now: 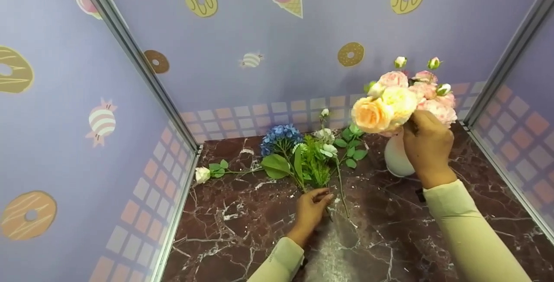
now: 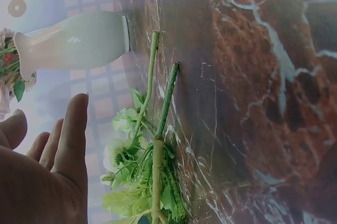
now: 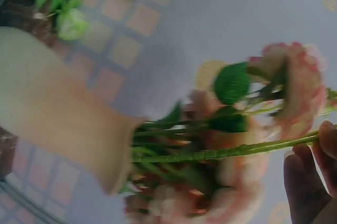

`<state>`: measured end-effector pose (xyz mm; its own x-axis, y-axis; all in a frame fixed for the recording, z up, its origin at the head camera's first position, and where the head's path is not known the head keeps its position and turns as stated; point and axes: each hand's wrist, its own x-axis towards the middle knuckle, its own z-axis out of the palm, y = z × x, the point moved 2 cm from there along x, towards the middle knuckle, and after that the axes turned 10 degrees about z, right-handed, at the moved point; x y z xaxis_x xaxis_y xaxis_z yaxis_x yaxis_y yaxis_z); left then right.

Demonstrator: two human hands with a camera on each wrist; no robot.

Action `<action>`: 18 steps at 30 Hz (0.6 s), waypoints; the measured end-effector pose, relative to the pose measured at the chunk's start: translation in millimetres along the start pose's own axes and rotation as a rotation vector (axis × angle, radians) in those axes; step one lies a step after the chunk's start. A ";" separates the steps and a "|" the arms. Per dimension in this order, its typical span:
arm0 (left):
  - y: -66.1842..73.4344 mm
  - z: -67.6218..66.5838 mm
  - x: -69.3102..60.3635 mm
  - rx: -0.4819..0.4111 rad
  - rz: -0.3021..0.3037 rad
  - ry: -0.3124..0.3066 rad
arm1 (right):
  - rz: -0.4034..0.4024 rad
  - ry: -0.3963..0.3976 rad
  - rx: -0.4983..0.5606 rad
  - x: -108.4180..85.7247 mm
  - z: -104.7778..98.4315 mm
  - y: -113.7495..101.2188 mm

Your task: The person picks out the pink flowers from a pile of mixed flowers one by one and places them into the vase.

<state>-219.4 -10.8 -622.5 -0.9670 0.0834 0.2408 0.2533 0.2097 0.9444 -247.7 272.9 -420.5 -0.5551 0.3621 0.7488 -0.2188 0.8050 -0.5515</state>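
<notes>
My right hand (image 1: 428, 143) pinches the green stem (image 3: 231, 151) of a rose beside the pink and peach blooms (image 1: 391, 104). In the right wrist view, that stem runs to the mouth of a white vase (image 3: 63, 108), among other stems. Which bloom it carries is hard to tell. Low over the marble-patterned table, my left hand (image 1: 312, 208) is near the cut ends of loose stems (image 2: 157, 171). Its fingers (image 2: 73, 134) are loosely extended and grip nothing in the left wrist view. Above those stems lie a blue hydrangea (image 1: 281, 139) and green foliage (image 1: 318, 165).
A single white rose (image 1: 202, 174) lies at the left on its stem. White flowers (image 1: 328, 143) and a leafy sprig (image 1: 352, 148) lie between the foliage and the vase. Patterned walls (image 1: 277, 78) enclose the table (image 1: 242, 238) at the back and both sides.
</notes>
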 end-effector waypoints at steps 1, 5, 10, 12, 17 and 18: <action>-0.1 -0.3 0.0 -0.002 -0.003 0.001 | 0.002 -0.007 -0.008 -1.9 2.7 5.2; 0.0 -2.8 -0.7 -0.017 -0.026 -0.001 | -0.005 -0.002 -0.052 -9.2 12.8 23.4; 0.0 -5.3 -4.3 0.000 -0.032 0.004 | -0.052 0.024 -0.144 -19.7 22.6 37.9; 0.0 -6.0 -5.9 0.001 -0.028 0.008 | -0.070 0.038 -0.181 -22.8 26.1 41.7; 0.9 -6.2 -4.0 -0.052 -0.044 0.018 | -0.069 0.094 -0.295 -24.9 34.0 51.9; 1.4 -6.5 -3.4 -0.064 -0.049 0.019 | -0.062 0.110 -0.325 -25.7 36.0 54.8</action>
<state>-216.0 -17.0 -620.5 -0.9787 0.0559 0.1977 0.2040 0.1502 0.9674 -274.3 290.7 -483.2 -0.4549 0.3418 0.8223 0.0269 0.9283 -0.3710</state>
